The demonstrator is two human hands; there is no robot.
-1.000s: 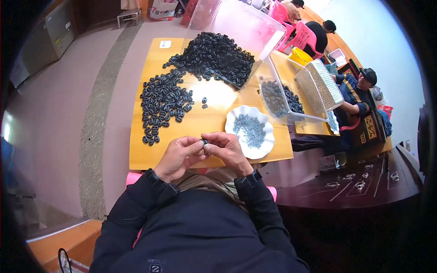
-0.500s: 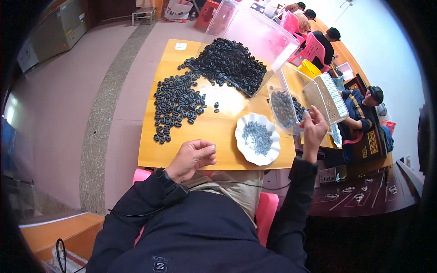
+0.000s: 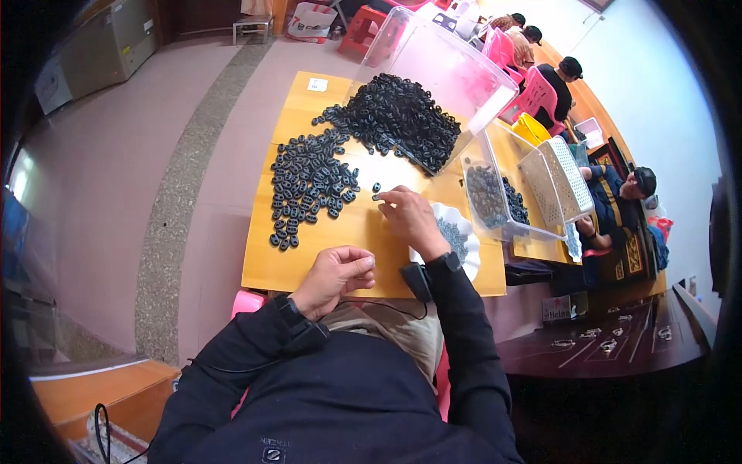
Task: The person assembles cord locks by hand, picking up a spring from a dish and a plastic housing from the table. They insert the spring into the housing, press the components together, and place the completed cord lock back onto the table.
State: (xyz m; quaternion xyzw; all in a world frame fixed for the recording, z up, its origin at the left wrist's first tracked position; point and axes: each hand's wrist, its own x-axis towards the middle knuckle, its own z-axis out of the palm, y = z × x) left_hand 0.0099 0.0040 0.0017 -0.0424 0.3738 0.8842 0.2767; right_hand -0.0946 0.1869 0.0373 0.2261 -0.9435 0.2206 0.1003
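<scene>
My right hand reaches forward over the yellow wooden table. Its fingertips pinch a small loose black ring piece, with another one lying just beyond. My left hand rests near the table's front edge, fingers curled closed; nothing shows in it. A spread of black ring pieces lies to the left of my right hand. A bigger heap spills from a tipped clear bin at the back. A white scalloped plate of tiny dark parts sits beside my right wrist.
A clear tub of dark parts stands to the right of the plate, with a white perforated basket beyond it. Other people sit along the right side by pink chairs. A dark table with small metal parts is at the lower right.
My hands were joined on a small piece, then the right one went out to the clear tub. Now it has swung back left to the loose black pieces. The left hand stayed near the front edge.
</scene>
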